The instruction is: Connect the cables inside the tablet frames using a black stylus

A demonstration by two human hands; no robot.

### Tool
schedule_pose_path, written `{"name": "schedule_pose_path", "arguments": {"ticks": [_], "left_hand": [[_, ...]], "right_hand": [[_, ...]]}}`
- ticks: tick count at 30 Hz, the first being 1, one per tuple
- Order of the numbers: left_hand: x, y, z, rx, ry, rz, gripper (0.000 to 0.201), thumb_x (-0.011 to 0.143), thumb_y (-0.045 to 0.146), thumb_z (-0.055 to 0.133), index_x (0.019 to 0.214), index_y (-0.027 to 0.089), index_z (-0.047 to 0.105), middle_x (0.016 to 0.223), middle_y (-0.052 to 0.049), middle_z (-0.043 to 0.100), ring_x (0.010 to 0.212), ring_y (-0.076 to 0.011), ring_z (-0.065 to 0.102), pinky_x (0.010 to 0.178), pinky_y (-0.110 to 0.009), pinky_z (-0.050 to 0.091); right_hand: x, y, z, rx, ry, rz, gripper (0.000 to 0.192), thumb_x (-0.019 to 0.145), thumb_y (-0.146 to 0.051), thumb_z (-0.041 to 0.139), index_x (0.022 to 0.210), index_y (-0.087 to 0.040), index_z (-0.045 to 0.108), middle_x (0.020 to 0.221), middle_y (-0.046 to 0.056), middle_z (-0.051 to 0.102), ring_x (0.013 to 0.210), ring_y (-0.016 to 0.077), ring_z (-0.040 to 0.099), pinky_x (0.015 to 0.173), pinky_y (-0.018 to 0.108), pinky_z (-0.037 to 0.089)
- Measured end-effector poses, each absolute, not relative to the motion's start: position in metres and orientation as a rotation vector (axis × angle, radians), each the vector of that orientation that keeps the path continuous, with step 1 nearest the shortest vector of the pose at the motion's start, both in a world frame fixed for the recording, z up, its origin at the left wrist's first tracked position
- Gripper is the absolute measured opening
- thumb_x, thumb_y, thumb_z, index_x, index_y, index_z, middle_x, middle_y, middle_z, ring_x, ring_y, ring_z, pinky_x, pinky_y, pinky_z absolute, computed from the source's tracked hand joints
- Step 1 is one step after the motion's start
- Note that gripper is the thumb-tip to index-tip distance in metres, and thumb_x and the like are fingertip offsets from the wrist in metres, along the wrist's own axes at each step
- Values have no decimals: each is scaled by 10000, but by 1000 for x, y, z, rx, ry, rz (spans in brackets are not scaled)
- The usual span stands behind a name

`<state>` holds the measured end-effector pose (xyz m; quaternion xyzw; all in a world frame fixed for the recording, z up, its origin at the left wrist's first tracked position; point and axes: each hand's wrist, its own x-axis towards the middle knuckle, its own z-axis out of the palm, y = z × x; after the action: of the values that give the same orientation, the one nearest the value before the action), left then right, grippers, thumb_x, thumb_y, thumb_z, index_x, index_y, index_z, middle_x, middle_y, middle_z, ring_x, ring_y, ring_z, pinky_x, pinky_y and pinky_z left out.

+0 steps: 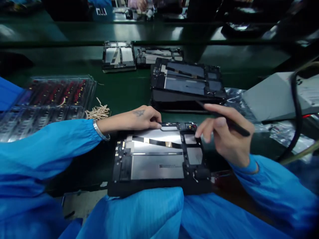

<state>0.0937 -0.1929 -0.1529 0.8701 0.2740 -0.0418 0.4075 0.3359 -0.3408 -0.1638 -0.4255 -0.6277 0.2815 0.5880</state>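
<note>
- An opened black tablet with silver battery panels lies at the near edge of the dark green worktop.
- The left hand, fingers curled, touches its far edge; whether it pinches, I can't tell.
- The right hand pinches a slim black pen-like tool near its right side.
- Beyond: stacked black opened tablets; leftward, clear plastic trays.
</note>
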Motion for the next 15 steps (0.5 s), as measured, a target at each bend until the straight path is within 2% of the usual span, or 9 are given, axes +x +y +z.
{"name": "schedule_pose_path", "arguments": {"ticks": [2,4,6,8,10,12,15], "left_hand": [[92,-183,-156,2000,768,-62,238,882,386,657,921,162,726,810,-22,685,712,-139,585,641,-239,386],[90,-176,-157,1841,811,-17,270,858,426,674,895,164,731,800,-20,672,703,-136,567,639,-240,381],[89,-173,-154,1786,842,25,261,833,425,689,865,171,741,806,-16,665,701,-132,550,636,-238,372],[89,-176,-146,1772,865,70,222,804,385,702,818,167,740,779,-15,651,684,-128,528,620,-237,358],[89,-182,-133,1760,836,108,185,782,347,713,774,163,731,747,-15,632,660,-122,504,602,-235,344],[88,-188,-119,1754,791,152,189,783,340,718,727,159,710,694,-11,595,603,-107,453,556,-233,303],[86,-195,-98,1738,788,254,155,787,311,740,791,156,733,661,-3,581,534,-89,409,491,-228,239]], "right_hand": [[334,-364,-159,-965,-1530,694,366,1038,-213,472,1352,-298,638,625,-37,669,617,184,710,625,375,629],[330,-385,-155,-943,-1698,669,419,1027,-135,430,1371,-286,615,853,0,780,837,199,779,778,386,668],[324,-396,-154,-893,-1970,556,428,998,-79,445,1363,-230,608,1134,54,782,1107,210,745,945,378,644],[315,-398,-155,-823,-2278,311,363,976,-86,521,1319,-148,620,1312,119,713,1285,243,652,1086,417,570],[308,-394,-156,-779,-2489,-43,308,964,-166,618,1266,-110,648,1375,151,668,1343,285,603,1178,495,475],[305,-385,-156,-770,-2587,-345,325,950,-206,665,1266,-129,665,1415,139,636,1350,299,594,1212,537,420],[314,-371,-151,-740,-2576,-584,413,921,-100,663,1332,-146,649,1439,150,606,1343,295,600,1197,508,450]]}}
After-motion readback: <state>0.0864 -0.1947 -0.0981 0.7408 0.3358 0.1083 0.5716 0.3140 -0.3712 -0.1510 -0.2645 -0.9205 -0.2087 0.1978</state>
